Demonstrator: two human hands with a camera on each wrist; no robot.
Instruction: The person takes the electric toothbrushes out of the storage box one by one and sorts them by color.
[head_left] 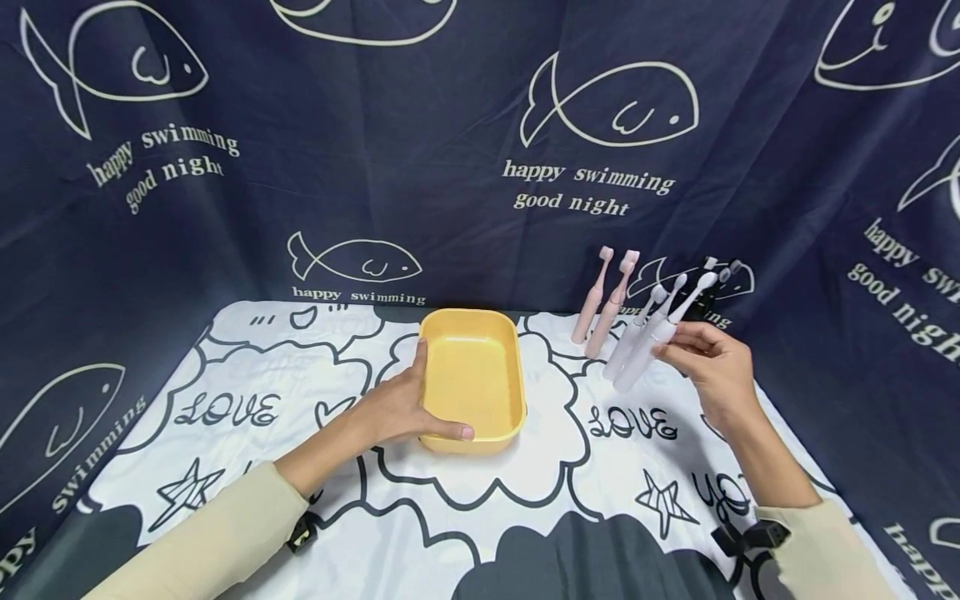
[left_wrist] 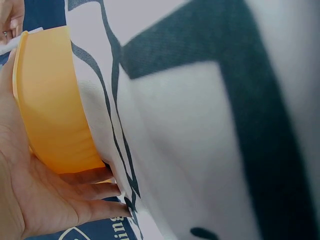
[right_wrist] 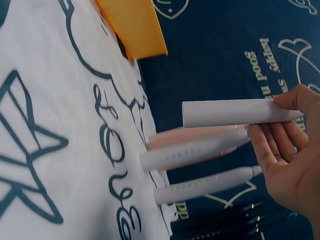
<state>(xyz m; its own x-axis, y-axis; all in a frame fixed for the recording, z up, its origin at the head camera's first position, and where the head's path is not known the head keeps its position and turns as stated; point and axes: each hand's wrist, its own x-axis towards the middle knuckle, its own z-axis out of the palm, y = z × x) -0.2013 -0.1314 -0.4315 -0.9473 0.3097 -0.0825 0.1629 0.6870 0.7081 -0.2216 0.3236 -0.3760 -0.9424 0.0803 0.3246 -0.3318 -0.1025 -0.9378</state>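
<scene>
My right hand point(head_left: 712, 367) pinches a white electric toothbrush point(right_wrist: 225, 113) between thumb and fingers. Its handle hangs above the cloth, with the brush head up. Two more white toothbrushes point(right_wrist: 200, 185) stand upright right behind it, partly covered in the head view. My left hand point(head_left: 401, 404) holds a yellow plastic bin point(head_left: 472, 383) at its near left corner. The thumb lies over the front rim, while the fingers reach along the left wall. No item shows inside the bin.
Two pink toothbrushes point(head_left: 592, 304) stand left of the white ones. Black toothbrushes point(right_wrist: 215, 227) are at the far right, mostly hidden by my right hand in the head view. A white patterned cloth point(head_left: 247, 450) covers the table, with dark blue fish-print curtains point(head_left: 360, 167) around it.
</scene>
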